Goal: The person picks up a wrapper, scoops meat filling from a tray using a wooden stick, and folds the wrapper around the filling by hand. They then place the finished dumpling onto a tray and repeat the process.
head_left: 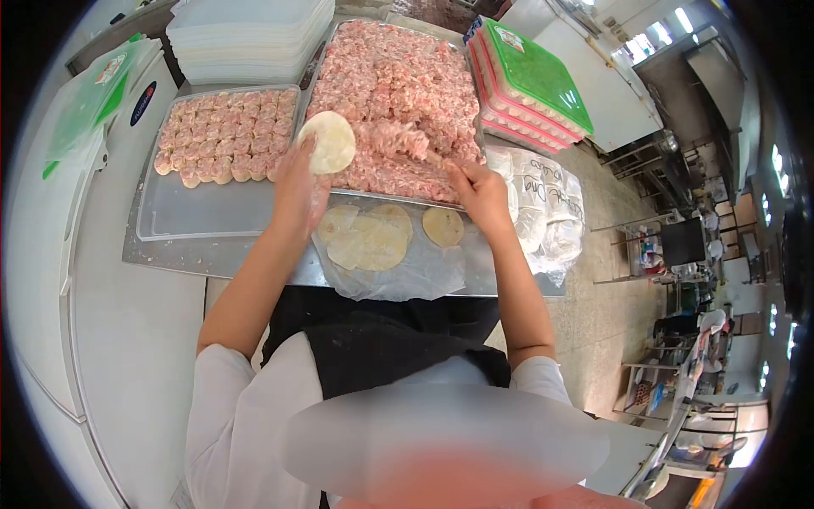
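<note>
In my left hand [297, 187] a round, pale dumpling wrapper [329, 142] is held up at the near left corner of the meat tray. My right hand [482, 193] is closed around the handle of a spatula [436, 159], its blade covered by a lump of minced meat. Beneath it, a large metal tray is heaped with pink minced meat [381, 68]. More wrappers [373, 237] lie on a plastic bag in front of me, a single wrapper [443, 227] to their right. Left of the meat, filled dumplings [222, 131] stand in rows on a plastic tray [199, 212].
Stacked plastic trays [250, 38] stand at the back left. Pink trays under a green lid [534, 72] are piled right of the meat. Marked plastic-wrapped packs [543, 199] sit at the table's right end. A white freezer [127, 297] borders the left side.
</note>
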The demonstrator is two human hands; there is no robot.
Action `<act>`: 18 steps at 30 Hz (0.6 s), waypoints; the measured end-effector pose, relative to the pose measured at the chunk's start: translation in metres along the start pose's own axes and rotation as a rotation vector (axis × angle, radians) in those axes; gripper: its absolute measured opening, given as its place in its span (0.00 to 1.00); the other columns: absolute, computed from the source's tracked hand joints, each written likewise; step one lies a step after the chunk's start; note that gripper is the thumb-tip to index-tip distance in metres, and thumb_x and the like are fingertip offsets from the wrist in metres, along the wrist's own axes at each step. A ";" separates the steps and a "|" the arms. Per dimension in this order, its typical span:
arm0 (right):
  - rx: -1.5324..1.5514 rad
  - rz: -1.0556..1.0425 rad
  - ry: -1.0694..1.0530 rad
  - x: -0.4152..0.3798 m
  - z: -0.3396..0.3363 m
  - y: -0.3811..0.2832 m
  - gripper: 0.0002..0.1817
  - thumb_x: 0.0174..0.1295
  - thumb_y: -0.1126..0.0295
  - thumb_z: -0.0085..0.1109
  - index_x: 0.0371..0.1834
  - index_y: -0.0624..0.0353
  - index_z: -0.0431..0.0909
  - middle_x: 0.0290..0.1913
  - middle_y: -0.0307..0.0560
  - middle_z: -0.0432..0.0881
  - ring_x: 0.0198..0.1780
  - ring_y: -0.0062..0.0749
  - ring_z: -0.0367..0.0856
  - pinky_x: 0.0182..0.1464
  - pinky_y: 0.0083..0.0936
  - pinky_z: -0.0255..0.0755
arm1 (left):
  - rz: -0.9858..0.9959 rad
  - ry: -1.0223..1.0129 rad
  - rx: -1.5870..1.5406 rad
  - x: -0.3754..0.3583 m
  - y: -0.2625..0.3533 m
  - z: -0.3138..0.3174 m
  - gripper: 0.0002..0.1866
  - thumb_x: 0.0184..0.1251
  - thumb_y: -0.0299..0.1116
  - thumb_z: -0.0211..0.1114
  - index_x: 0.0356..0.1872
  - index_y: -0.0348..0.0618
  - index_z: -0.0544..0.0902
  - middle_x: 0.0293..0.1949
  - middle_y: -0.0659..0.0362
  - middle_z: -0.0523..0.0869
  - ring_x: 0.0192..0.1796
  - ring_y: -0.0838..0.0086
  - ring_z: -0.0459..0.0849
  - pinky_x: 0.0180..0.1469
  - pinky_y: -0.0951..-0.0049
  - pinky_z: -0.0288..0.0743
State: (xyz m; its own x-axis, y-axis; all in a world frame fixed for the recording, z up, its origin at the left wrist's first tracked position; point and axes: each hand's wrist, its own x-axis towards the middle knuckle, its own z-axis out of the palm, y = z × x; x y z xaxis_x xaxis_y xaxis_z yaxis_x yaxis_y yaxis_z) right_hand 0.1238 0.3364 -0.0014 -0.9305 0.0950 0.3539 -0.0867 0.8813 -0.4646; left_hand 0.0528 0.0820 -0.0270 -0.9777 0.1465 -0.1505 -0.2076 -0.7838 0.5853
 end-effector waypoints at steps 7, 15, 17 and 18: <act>0.400 0.008 0.024 0.002 -0.003 -0.011 0.13 0.67 0.65 0.57 0.43 0.66 0.81 0.34 0.55 0.82 0.31 0.42 0.81 0.37 0.31 0.73 | -0.268 -0.258 -0.295 0.025 -0.037 0.073 0.25 0.78 0.45 0.41 0.62 0.34 0.67 0.57 0.47 0.76 0.60 0.56 0.76 0.67 0.54 0.66; -0.090 -0.183 -0.063 -0.006 -0.029 -0.008 0.13 0.64 0.66 0.58 0.47 0.61 0.82 0.41 0.59 0.83 0.41 0.54 0.81 0.43 0.36 0.75 | -0.321 -0.052 -0.293 0.040 -0.026 0.068 0.34 0.74 0.60 0.36 0.57 0.35 0.69 0.52 0.44 0.77 0.49 0.57 0.79 0.49 0.58 0.75; -0.277 -0.052 -0.256 0.003 -0.064 -0.020 0.14 0.65 0.63 0.57 0.46 0.58 0.83 0.37 0.57 0.83 0.38 0.53 0.82 0.41 0.39 0.75 | -0.251 -0.032 -0.373 0.056 -0.020 0.054 0.33 0.74 0.58 0.41 0.57 0.33 0.70 0.53 0.44 0.76 0.49 0.58 0.77 0.47 0.62 0.76; -0.279 -0.054 -0.260 0.008 -0.069 -0.014 0.14 0.65 0.63 0.57 0.46 0.58 0.83 0.37 0.57 0.83 0.38 0.53 0.82 0.41 0.39 0.75 | -0.214 -0.022 -0.413 0.060 -0.019 0.051 0.33 0.73 0.57 0.43 0.57 0.32 0.70 0.53 0.44 0.76 0.49 0.58 0.77 0.46 0.63 0.76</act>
State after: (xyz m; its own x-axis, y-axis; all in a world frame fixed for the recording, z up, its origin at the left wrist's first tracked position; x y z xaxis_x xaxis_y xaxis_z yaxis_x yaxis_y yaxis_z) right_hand 0.1423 0.3566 0.0635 -0.9895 -0.0444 0.1377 -0.0716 0.9773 -0.1995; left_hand -0.0035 0.1359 -0.0065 -0.9158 0.3400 -0.2139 -0.3785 -0.9087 0.1761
